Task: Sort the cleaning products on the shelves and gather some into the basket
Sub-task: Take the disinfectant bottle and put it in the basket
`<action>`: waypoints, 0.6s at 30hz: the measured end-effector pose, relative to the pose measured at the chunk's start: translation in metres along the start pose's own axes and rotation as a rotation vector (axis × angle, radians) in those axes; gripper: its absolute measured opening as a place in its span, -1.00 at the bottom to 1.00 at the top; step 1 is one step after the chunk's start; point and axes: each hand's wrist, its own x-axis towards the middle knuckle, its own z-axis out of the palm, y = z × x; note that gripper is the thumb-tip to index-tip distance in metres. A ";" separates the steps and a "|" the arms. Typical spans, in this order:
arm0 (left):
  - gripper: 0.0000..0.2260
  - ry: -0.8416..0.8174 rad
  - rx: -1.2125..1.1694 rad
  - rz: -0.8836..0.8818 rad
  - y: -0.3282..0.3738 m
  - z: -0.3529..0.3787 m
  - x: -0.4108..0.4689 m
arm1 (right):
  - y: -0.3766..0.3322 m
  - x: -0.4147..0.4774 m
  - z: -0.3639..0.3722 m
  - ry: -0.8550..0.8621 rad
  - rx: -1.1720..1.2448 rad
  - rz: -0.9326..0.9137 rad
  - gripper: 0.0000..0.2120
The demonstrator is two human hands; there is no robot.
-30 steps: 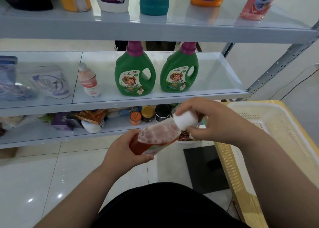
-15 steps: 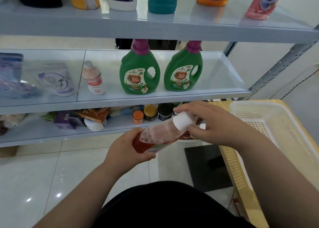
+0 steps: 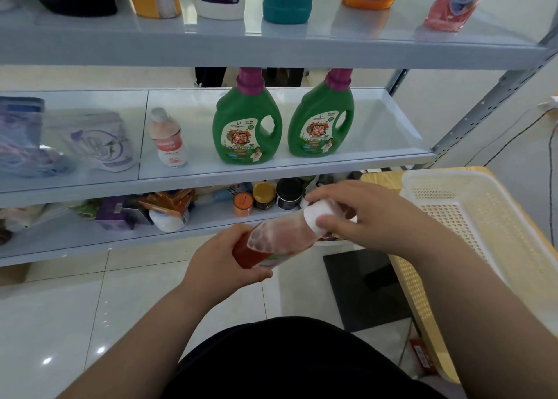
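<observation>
Mid-frame, the left hand grips the red bottle by its base while the right hand pinches its white cap; next, probably, carry it right into the basket.

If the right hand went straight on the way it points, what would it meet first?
Beyond the red bottle's white cap it pinches, the right hand probably meets the black round jar on the bottom shelf; depth is unclear.

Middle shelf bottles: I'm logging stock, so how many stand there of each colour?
Green jugs with magenta caps: 2
Pale pink bottle with white cap: 1
Total: 3
</observation>
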 end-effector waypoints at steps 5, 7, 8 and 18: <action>-0.44 -0.004 0.008 -0.015 -0.006 -0.005 -0.005 | -0.004 0.000 0.007 -0.029 -0.033 -0.003 -0.37; -0.42 -0.003 0.006 -0.022 -0.008 -0.008 -0.007 | -0.004 0.001 0.010 -0.021 -0.080 0.042 -0.43; -0.42 -0.003 0.010 -0.023 -0.010 -0.009 -0.008 | -0.004 0.002 0.011 -0.025 -0.072 0.077 -0.37; -0.40 0.000 0.010 -0.017 -0.016 -0.017 -0.011 | -0.017 0.001 0.019 0.033 -0.012 0.026 -0.42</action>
